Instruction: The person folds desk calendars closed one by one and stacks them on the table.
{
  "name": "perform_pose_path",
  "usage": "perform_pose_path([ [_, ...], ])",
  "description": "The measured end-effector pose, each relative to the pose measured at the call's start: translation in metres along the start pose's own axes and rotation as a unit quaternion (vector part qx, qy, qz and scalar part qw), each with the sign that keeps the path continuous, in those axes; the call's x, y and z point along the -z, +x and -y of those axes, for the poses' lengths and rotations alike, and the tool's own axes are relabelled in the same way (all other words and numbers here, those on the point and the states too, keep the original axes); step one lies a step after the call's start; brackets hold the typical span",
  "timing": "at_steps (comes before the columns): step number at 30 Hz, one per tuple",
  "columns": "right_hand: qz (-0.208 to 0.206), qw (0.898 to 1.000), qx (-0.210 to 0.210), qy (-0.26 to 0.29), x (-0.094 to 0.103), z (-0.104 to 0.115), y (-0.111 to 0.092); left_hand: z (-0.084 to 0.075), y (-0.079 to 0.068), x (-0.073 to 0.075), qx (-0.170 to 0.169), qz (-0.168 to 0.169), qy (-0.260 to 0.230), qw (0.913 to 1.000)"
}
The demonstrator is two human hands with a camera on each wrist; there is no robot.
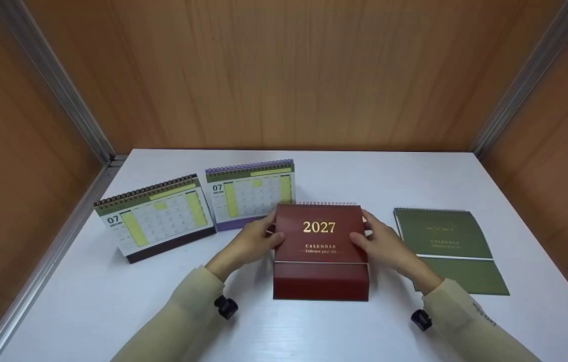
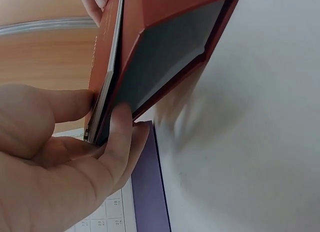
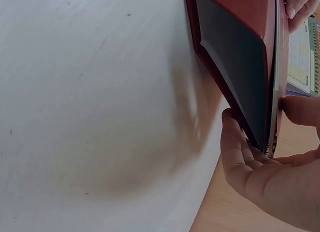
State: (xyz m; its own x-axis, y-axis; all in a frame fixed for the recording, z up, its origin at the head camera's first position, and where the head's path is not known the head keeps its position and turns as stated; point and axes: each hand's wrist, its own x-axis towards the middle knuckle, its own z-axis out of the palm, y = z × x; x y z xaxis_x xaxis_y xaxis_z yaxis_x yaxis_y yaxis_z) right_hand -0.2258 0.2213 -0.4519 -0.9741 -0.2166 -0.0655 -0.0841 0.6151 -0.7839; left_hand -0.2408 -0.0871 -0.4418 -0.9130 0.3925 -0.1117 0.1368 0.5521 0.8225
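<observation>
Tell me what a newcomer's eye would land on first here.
First, the red calendar with its gold 2027, in the middle of the head view, held at its sides by the left hand and right hand. Next, the dark-edged calendar at the left and the purple-edged calendar behind it, both showing 07. Last, the green calendar at the right.

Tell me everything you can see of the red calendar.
The red calendar has a dark red, card-like cover with gold lettering: a large "2027" above "CALENDAR" and a smaller line. A coil runs along its top edge. The wrist views show pale page edges and a hollow, folded stand, greyish inside. It leans back, cover up, between the left hand and right hand, thumbs on the cover. Whether its base touches the table is unclear.
</observation>
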Motion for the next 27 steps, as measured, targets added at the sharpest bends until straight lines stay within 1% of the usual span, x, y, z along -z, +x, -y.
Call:
perform_pose_path([
  [8, 0.013, 1.0, -0.003, -0.01, -0.002, -0.004, 0.001, 0.005, -0.001, -0.002, 0.014, 0.013, -0.001, 0.9998],
  [14, 0.021, 1.0, -0.006, -0.02, -0.004, -0.01, 0.006, 0.012, 0.0, -0.004, 0.032, 0.026, -0.001, 0.9991],
  [20, 0.026, 0.999, 0.0, -0.029, -0.006, -0.013, 0.006, 0.015, 0.001, -0.005, 0.042, 0.033, 0.002, 0.9986],
  [22, 0.027, 0.999, -0.001, -0.028, -0.007, -0.013, 0.005, 0.016, 0.002, -0.006, 0.042, 0.035, 0.0, 0.9985],
  [27, 0.028, 0.999, -0.005, -0.031, -0.009, -0.013, 0.007, 0.018, 0.002, -0.006, 0.027, 0.035, -0.003, 0.999],
])
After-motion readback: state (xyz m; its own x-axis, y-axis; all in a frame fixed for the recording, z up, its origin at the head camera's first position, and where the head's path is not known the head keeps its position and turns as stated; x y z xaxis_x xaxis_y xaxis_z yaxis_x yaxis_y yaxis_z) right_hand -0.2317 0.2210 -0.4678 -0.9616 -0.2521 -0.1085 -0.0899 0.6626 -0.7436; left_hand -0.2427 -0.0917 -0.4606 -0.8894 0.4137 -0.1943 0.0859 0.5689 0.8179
